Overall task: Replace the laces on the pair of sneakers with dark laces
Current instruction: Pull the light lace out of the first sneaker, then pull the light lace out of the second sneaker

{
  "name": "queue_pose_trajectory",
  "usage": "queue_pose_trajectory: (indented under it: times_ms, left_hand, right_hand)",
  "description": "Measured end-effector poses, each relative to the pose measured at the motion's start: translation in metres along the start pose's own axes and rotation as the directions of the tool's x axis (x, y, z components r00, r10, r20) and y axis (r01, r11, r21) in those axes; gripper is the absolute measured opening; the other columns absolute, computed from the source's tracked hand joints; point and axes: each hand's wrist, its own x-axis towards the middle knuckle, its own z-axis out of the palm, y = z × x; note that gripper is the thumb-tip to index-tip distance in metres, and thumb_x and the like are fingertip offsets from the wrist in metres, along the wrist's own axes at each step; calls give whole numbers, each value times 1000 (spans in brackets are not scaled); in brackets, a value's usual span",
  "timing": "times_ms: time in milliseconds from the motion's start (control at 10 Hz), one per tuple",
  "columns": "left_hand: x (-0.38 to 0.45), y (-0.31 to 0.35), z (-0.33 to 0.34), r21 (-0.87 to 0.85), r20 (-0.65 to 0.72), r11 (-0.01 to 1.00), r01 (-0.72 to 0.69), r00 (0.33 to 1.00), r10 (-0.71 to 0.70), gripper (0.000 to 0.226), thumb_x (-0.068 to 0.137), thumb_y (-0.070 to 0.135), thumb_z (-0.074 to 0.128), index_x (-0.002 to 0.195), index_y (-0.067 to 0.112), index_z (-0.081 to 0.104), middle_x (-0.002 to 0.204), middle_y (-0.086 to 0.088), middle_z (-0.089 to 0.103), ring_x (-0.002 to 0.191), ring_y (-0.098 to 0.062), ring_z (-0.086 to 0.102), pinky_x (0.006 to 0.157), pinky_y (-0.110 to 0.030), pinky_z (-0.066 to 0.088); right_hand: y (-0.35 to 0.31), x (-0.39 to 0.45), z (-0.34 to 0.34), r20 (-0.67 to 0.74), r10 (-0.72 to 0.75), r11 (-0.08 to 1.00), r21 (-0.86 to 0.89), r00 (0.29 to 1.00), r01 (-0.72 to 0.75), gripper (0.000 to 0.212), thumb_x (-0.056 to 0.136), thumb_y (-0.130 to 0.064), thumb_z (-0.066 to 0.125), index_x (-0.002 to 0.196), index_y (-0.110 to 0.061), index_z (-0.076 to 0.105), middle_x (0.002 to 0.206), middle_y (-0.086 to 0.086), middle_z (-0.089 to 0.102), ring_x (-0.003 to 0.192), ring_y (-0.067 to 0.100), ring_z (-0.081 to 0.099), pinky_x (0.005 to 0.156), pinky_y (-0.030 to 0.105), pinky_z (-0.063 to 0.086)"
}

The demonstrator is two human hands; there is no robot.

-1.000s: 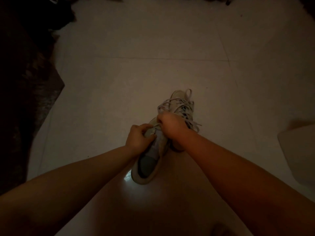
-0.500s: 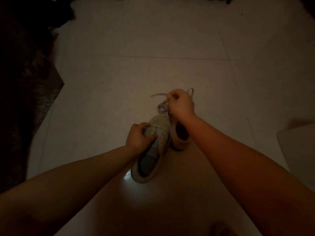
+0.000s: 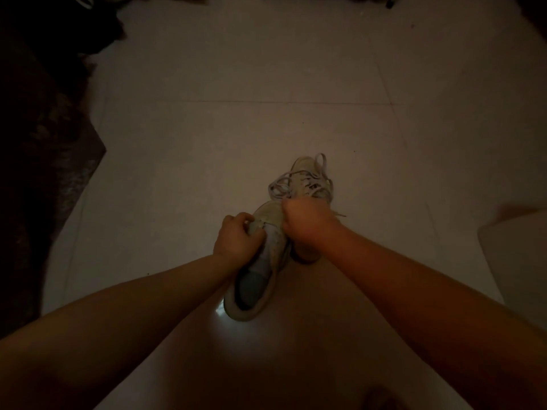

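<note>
On pale floor tiles (image 3: 207, 158), left hand (image 3: 236, 242) gripping near sneaker (image 3: 260, 273), right hand (image 3: 306, 221) fisted, pinching its pale lace (image 3: 281, 184).

Two pale sneakers are counted on the tiled floor (image 3: 266, 69): the nearer sneaker (image 3: 260, 279) and the farther sneaker (image 3: 310, 179); one loose pale lace (image 3: 284, 184) is seen; two hands are counted, the left hand (image 3: 236, 244) and the right hand (image 3: 307, 223); one dark rug (image 3: 44, 173) is seen at the left.

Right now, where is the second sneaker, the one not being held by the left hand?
In the head view, the second sneaker lies on the pale floor right of centre, just beyond the right hand and the nearer sneaker, its light laces loose.
</note>
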Motion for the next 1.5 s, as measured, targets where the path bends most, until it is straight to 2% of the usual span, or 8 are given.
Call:
queue_pose_trajectory:
  times_ms: [300,600,900,1000,1200,1300,1400,1500]
  left_hand:
    - [-1,-1,-3,24,-31,999,45,999,-44,40,84,36,61,116,14,57,109,-14,55,92,-27,60,82,-37,52]
    - [-4,31,-21,280,35,922,-268,963,269,64,72,40,40,131,17,49,124,-11,50,112,-32,48,88,-39,44]
    - [87,81,14,371,372,921,-121,928,-28,59,96,30,45,149,28,19,145,-22,30,125,-41,42,108,-44,35]
    - [93,85,20,271,387,960,-67,921,-45,57,97,36,41,149,25,20,151,-21,26,134,-40,32,113,-45,27]
    - [84,88,16,52,273,998,-20,962,5,37,87,0,54,123,9,57,128,-20,53,113,-34,54,97,-39,47]
    - [68,104,11,-206,160,978,34,987,0,25,85,-10,47,92,6,65,90,-15,63,70,-22,61,63,-26,54]
    - [46,139,7,-400,-77,899,-175,984,158,29,82,-13,40,81,5,62,76,-5,61,66,-7,56,58,-11,48]
    - [19,177,11,-271,-133,830,-487,873,469,30,75,-6,40,69,14,61,74,1,60,68,-3,55,63,-9,42]
  right_hand:
    - [-16,13,19,-39,190,980,-52,981,-192,38,95,-6,41,59,-14,37,83,4,62,85,23,61,64,28,33]
    - [5,22,8,90,361,858,359,928,-368,19,90,-28,54,92,-10,60,105,14,64,92,30,61,70,28,45]
    - [-14,15,17,363,200,795,483,910,-367,42,94,-21,51,133,-6,48,136,19,48,118,34,49,99,39,41]
    - [-10,5,23,264,291,488,786,920,-380,30,90,-10,52,118,-1,56,116,22,60,103,39,60,86,46,53]
    - [5,1,13,345,232,291,868,909,-403,14,89,2,48,100,-1,57,104,25,59,92,40,60,81,50,54]
    - [19,-5,-7,428,164,-154,901,889,-405,13,94,6,42,94,-4,52,85,15,55,71,27,59,52,30,58]
    - [39,-16,-31,419,98,-546,781,902,-303,19,97,-1,39,87,-8,54,80,6,58,68,18,59,59,28,56]
    - [66,-24,-53,396,41,-728,641,918,-244,26,91,-18,33,85,-7,55,76,11,61,69,21,60,64,35,53]
